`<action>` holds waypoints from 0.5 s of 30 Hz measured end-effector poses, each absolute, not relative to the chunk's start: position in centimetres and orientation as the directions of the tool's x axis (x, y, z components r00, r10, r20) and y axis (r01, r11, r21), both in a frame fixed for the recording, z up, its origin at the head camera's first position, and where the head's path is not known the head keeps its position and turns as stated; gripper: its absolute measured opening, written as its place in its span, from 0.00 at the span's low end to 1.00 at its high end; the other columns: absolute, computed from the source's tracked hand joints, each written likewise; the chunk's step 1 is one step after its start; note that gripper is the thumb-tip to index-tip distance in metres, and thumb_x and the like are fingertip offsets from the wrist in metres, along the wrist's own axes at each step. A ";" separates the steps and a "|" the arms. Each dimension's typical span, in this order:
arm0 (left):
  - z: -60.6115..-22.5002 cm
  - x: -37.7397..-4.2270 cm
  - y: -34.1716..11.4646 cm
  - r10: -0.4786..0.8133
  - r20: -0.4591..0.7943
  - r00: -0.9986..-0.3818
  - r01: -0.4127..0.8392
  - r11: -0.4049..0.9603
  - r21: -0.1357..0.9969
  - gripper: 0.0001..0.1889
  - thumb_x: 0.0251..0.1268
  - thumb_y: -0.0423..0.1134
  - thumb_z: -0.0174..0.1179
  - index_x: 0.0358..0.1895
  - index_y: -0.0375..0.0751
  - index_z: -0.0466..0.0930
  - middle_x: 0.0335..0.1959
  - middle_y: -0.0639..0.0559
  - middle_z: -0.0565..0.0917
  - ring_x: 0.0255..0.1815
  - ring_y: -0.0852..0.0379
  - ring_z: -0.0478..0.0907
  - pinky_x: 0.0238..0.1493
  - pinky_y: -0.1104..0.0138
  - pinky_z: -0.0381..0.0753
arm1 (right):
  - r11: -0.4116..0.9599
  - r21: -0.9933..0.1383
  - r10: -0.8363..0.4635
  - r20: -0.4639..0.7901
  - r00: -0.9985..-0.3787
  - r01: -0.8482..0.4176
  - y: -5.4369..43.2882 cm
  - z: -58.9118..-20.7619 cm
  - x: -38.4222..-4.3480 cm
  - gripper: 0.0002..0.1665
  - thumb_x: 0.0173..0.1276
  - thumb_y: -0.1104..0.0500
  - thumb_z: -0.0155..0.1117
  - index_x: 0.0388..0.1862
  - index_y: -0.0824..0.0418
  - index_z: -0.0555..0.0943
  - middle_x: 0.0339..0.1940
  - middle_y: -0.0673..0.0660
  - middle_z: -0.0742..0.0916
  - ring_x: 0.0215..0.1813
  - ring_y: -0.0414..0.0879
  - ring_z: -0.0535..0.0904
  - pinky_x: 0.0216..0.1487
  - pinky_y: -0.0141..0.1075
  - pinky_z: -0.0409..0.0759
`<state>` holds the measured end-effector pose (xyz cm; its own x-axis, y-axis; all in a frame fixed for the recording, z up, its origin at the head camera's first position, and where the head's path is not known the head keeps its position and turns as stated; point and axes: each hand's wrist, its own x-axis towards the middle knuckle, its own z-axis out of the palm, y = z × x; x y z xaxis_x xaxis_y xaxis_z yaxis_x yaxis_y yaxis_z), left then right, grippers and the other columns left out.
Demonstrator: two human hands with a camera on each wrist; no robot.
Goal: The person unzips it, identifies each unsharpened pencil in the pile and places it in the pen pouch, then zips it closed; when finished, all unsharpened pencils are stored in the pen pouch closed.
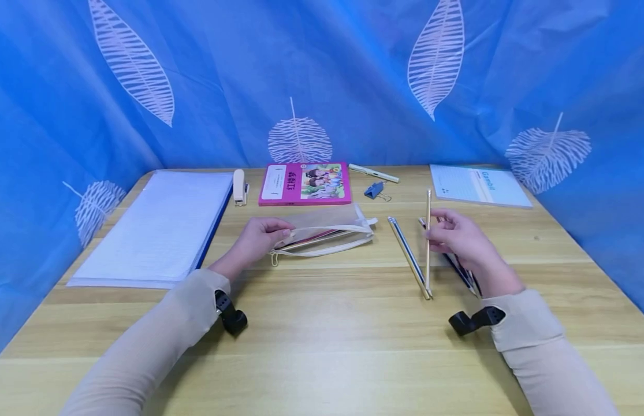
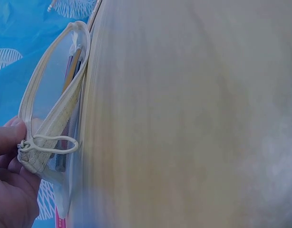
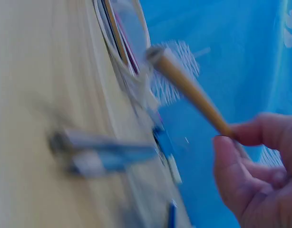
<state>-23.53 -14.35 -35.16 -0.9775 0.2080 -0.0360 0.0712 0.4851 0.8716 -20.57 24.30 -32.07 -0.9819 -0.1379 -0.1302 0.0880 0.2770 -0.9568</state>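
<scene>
Tbl (image 1: 322, 346)'s wide nearside; L grip (image 1: 256, 238) pinches pouch (image 1: 324, 218) edge, R grip (image 1: 461, 238) pinches pencil (image 1: 428, 259).

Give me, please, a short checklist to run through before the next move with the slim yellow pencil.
1. Right hand pinches the slim yellow pencil: ok.
2. Left hand grips the translucent, white-edged zip pouch: ok.
3. Pouch mouth open: ok.
4. Enough room inside the pouch: cannot tell, part of its inside is hidden.
5. Pale wooden table free of loose items: not ok, slim blue-and-gold pencils lie on it.
</scene>
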 end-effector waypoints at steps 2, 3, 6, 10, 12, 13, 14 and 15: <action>-35.1 -23.5 -14.3 0.213 -0.035 -0.977 0.074 0.481 0.874 0.11 0.66 0.35 0.55 0.46 0.37 0.82 0.45 0.43 0.83 0.39 0.56 0.78 0.38 0.69 0.77 | 0.082 -0.990 -0.095 -0.123 -0.988 0.115 23.5 -32.2 -20.2 0.38 0.64 0.72 0.54 0.70 0.68 0.51 0.31 0.49 0.76 0.29 0.37 0.79 0.35 0.28 0.81; -35.1 -23.5 -14.3 0.216 -0.032 -0.976 0.077 0.478 0.875 0.11 0.66 0.35 0.55 0.46 0.37 0.82 0.45 0.42 0.83 0.38 0.56 0.78 0.38 0.69 0.77 | 0.000 -0.992 -0.069 -0.124 -0.990 0.124 23.0 -32.4 -20.1 0.36 0.63 0.72 0.54 0.69 0.65 0.54 0.30 0.49 0.76 0.29 0.37 0.79 0.34 0.28 0.81; -35.1 -23.5 -14.2 0.225 -0.026 -0.974 0.084 0.468 0.880 0.10 0.66 0.34 0.55 0.46 0.36 0.82 0.43 0.41 0.84 0.37 0.56 0.78 0.37 0.69 0.77 | -0.225 -0.961 -0.008 -0.163 -0.987 0.160 21.4 -32.9 -19.7 0.23 0.64 0.73 0.53 0.56 0.60 0.62 0.31 0.51 0.76 0.30 0.38 0.79 0.35 0.28 0.80; -35.1 -23.5 -14.1 0.225 -0.025 -0.974 0.085 0.468 0.879 0.10 0.66 0.34 0.54 0.46 0.36 0.82 0.42 0.42 0.84 0.35 0.57 0.77 0.36 0.69 0.77 | -0.358 -0.915 0.047 -0.217 -0.975 0.186 19.1 -33.4 -19.7 0.14 0.64 0.74 0.50 0.41 0.59 0.63 0.31 0.52 0.75 0.31 0.40 0.77 0.37 0.28 0.80; -35.1 -23.4 -14.1 0.223 -0.029 -0.974 0.082 0.472 0.878 0.11 0.66 0.34 0.54 0.46 0.36 0.82 0.43 0.42 0.84 0.36 0.57 0.77 0.36 0.69 0.77 | -0.386 -0.901 0.062 -0.240 -0.969 0.199 18.0 -33.5 -19.8 0.12 0.64 0.74 0.48 0.39 0.60 0.62 0.31 0.52 0.75 0.31 0.40 0.77 0.39 0.29 0.80; -35.0 -23.4 -14.1 0.222 -0.030 -0.975 0.081 0.474 0.877 0.11 0.67 0.34 0.54 0.46 0.36 0.82 0.43 0.42 0.84 0.36 0.57 0.77 0.36 0.69 0.77 | -0.393 -0.897 0.070 -0.248 -0.966 0.202 17.5 -33.6 -19.9 0.12 0.64 0.74 0.47 0.40 0.61 0.62 0.31 0.53 0.75 0.31 0.40 0.77 0.40 0.29 0.80; -35.0 -23.4 -14.1 0.223 -0.030 -0.974 0.082 0.476 0.876 0.11 0.67 0.35 0.54 0.47 0.36 0.82 0.43 0.42 0.84 0.36 0.57 0.77 0.36 0.69 0.77 | -0.400 -0.893 0.079 -0.256 -0.963 0.205 17.0 -33.7 -20.0 0.12 0.64 0.74 0.47 0.40 0.61 0.62 0.31 0.53 0.75 0.31 0.40 0.78 0.40 0.30 0.80; -35.0 -23.3 -14.1 0.223 -0.030 -0.974 0.081 0.476 0.876 0.11 0.67 0.35 0.54 0.47 0.36 0.82 0.43 0.42 0.84 0.37 0.57 0.77 0.37 0.69 0.77 | -0.409 -0.889 0.088 -0.263 -0.961 0.206 16.4 -33.8 -20.1 0.12 0.64 0.74 0.48 0.41 0.61 0.62 0.31 0.53 0.76 0.30 0.40 0.78 0.41 0.30 0.80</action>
